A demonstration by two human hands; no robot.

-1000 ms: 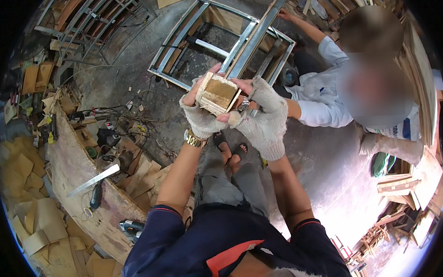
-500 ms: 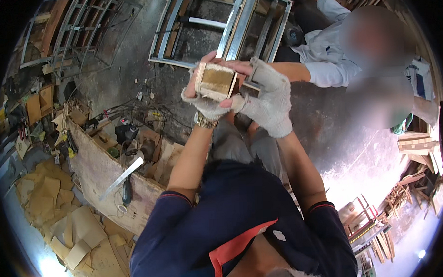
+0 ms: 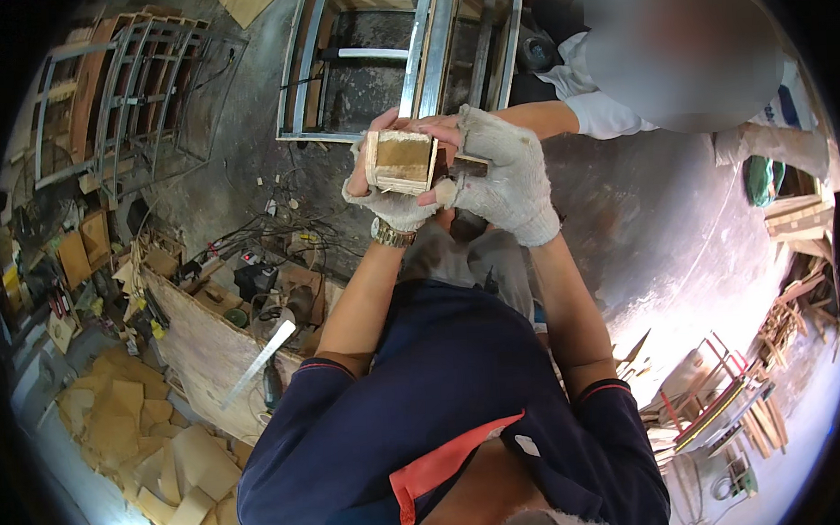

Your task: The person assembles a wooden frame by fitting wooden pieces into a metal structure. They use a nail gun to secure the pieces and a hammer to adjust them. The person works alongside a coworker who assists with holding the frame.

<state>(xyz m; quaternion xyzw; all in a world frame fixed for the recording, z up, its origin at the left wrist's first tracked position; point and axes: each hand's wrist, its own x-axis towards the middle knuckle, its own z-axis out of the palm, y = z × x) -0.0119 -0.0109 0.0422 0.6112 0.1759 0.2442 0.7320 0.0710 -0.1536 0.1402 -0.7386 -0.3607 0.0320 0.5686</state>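
Note:
Held up in front of me is a small box-shaped wooden piece (image 3: 403, 162), with a tan face and pale, rough edges. My left hand (image 3: 388, 201), in a grey-white fingerless glove, is wrapped round its left side and underside. My right hand (image 3: 505, 176), gloved the same way, grips it from the right, thumb near the lower corner and fingers along the top edge. Just right of the piece, a darker flat edge shows under the right palm; I cannot make out what it belongs to. Most of the left fingers are hidden behind the piece.
Beyond my hands lies a metal and wood frame (image 3: 294, 91). At right a co-worker's arm (image 3: 540, 118) reaches toward it. A wooden bin (image 3: 196, 330) with tools stands lower left, beside a heap of tan sheets (image 3: 120, 421). More metal frames (image 3: 127, 97) stand far left; wood scraps (image 3: 783, 338) lie right.
My view has shifted slightly, so the surroundings sit differently. The wooden piece has turned a little and its tan face is more level. Both hands keep their hold.

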